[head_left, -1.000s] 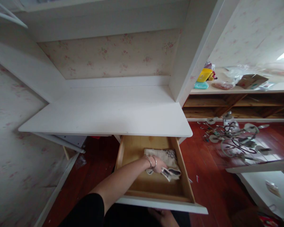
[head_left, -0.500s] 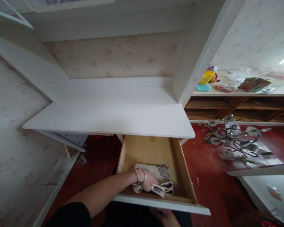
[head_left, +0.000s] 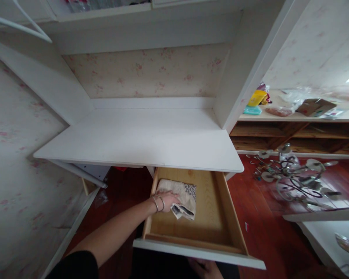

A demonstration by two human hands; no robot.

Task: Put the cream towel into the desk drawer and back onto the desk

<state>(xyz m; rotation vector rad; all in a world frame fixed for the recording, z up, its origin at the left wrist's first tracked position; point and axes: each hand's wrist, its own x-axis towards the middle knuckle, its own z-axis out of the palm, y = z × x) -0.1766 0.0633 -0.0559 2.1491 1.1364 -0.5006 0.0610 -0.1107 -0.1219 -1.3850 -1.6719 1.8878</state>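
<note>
My left hand grips a beige cloth with a dark pattern at one corner, pressing it down near the left side of the drawer. The cloth's near edge is folded over, showing a dark stripe. The pulled-out drawer has a bare pale wood bottom around the cloth and a white front. Below that front, my right hand is partly in view; the drawer front and shadow hide its fingers. Whether it touches the drawer, I cannot tell.
Above the drawer is a white desk top with a hutch. To the right, a dismantled chandelier lies on the red floor. Behind it, a low shelf carries a yellow container, a cardboard box and plastic bags.
My left hand has slid the cloth from the drawer's front toward its back left, and the cloth lies flatter. My right hand stays below the drawer front. The view has shifted slightly.
</note>
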